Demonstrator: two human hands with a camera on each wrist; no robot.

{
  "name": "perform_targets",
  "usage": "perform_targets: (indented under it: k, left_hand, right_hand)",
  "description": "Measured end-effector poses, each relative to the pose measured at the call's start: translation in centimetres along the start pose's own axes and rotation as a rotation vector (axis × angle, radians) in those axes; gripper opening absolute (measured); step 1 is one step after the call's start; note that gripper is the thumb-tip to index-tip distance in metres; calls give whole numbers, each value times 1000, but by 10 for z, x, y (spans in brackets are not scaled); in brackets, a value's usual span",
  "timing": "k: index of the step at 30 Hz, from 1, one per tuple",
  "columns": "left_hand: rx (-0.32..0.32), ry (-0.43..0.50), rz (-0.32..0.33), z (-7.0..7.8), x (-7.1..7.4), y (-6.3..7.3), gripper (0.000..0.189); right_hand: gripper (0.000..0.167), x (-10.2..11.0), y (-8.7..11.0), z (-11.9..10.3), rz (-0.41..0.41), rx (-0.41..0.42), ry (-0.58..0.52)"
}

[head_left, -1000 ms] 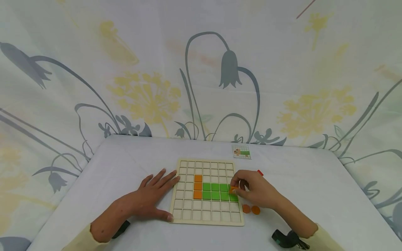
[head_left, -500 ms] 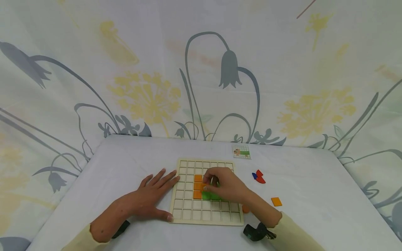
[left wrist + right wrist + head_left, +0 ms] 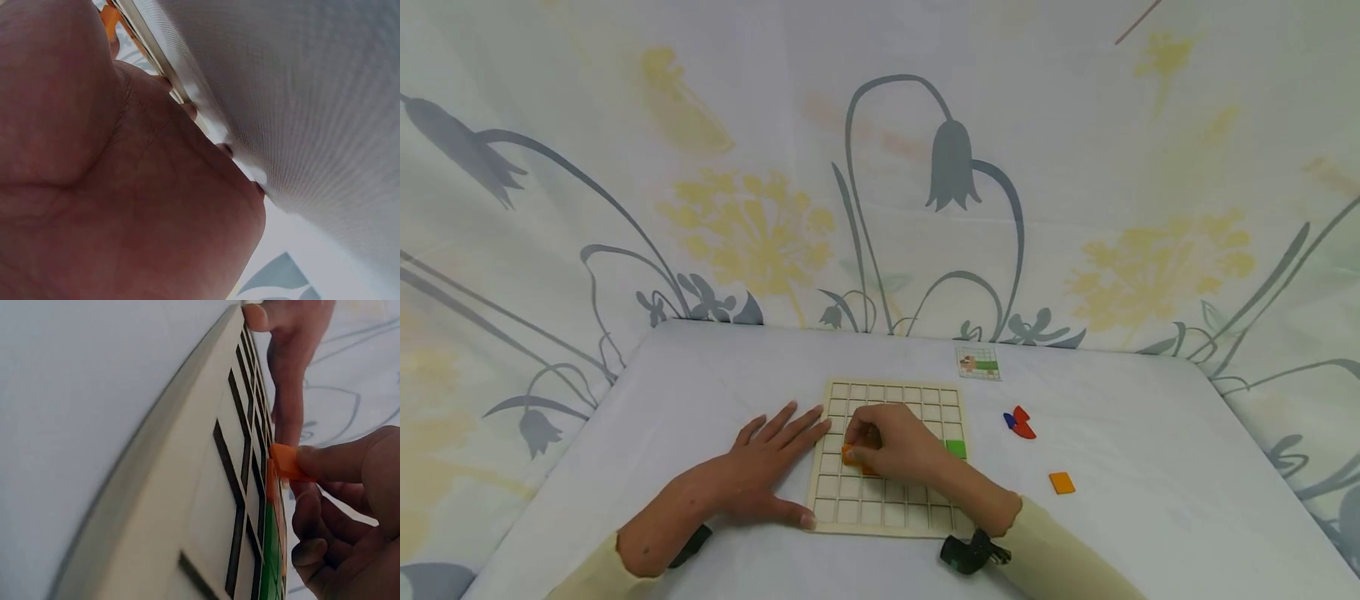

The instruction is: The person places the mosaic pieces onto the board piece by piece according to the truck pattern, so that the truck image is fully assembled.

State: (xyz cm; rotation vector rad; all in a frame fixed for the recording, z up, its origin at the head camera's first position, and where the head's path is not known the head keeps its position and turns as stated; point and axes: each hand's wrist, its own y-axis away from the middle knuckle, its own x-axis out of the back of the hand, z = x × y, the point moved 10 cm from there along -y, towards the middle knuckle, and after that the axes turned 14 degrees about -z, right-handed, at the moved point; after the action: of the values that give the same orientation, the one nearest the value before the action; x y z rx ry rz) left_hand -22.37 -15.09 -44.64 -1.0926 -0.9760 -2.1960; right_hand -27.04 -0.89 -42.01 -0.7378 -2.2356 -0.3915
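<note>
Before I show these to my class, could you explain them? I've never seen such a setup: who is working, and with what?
There is no machine: a person works bare-handed. The wide view comes from a camera worn on the head, looking forward and down; the two smaller ones are taken at the left and right wrists. On the white table lies a gridded board holding green squares, with a picture card beyond it and red pieces, a blue piece and an orange square to its right. The left hand lies spread at the board's left edge; the right hand pinches an orange piece over the grid.
</note>
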Motion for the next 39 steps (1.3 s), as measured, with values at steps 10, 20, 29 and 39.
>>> perform_targets:
  k: [10,20,29,39]
  left_hand:
    - [-2,-2,2,-1,-1,0,116]
    - [10,-13,-1,-2,-1,-1,117]
    - [18,5,-15,-1,-1,-2,119]
    - [26,4,-11,-2,-2,-3,119]
  right_hand:
    - [9,-3,0,-2,27,-51,97]
    - [5,-2,5,-9,53,-24,196]
    - [8,32,52,4,177,-17,128]
    - [16,70,134,54,276,-142,126]
